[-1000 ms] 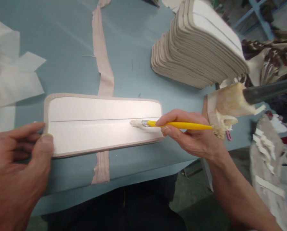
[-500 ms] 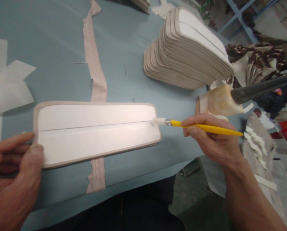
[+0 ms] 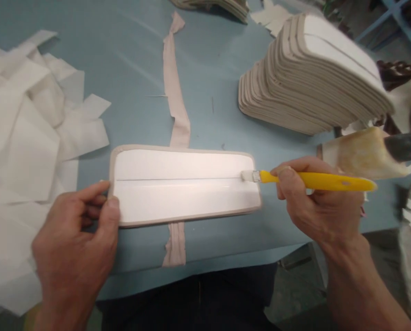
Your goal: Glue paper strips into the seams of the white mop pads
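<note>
A long white pad [image 3: 181,186] with a beige border and a seam down its middle lies flat on the blue table [image 3: 129,69]. My left hand [image 3: 76,248] pinches the pad's left end, thumb on top. My right hand [image 3: 316,207] is closed on a yellow-handled brush [image 3: 316,180]. The brush's white bristles touch the right end of the pad, at the seam.
A tall stack of similar pads [image 3: 316,78] stands at the back right. Loose white sheets [image 3: 29,138] pile at the left. A beige fabric strip [image 3: 176,105] runs under the pad. A glue-crusted container with a dark handle [image 3: 367,154] sits at the right edge.
The brush moved from the pad's middle right along the seam to its right end. The view has shifted, showing more of the white sheets at the left.
</note>
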`<state>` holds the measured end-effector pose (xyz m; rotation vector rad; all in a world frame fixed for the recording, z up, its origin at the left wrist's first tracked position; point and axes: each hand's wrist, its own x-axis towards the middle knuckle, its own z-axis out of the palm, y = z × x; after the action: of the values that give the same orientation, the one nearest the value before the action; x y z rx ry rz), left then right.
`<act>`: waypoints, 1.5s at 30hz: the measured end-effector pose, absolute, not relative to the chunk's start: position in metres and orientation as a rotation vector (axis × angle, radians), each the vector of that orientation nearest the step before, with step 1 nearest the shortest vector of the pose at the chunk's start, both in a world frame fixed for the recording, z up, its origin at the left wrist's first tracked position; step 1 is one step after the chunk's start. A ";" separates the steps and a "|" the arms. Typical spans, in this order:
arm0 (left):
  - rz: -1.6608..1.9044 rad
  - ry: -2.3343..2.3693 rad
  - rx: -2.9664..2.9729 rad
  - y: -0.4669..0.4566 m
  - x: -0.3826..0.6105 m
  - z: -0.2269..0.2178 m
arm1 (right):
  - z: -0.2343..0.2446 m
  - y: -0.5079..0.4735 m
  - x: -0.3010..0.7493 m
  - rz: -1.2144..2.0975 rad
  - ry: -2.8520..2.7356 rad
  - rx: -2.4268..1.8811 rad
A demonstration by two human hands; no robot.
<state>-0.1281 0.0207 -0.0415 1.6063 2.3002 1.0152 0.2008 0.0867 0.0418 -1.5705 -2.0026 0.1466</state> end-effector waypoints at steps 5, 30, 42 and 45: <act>1.003 2.291 1.659 0.021 -0.125 -0.038 | 0.037 0.097 0.149 0.279 -2.008 -1.397; 1.057 2.215 1.684 0.016 -0.122 -0.039 | 0.030 0.097 0.106 0.524 -1.772 -1.327; 1.223 2.350 1.722 0.009 -0.115 -0.029 | 0.030 0.080 0.092 0.814 -1.545 -1.179; 1.256 2.262 1.824 0.001 -0.111 -0.021 | 0.029 0.073 0.083 0.957 -1.653 -1.159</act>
<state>-0.1110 0.0013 -0.0208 1.8243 2.2624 1.2561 0.0831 0.0727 0.0293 -1.1591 -1.6532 0.9569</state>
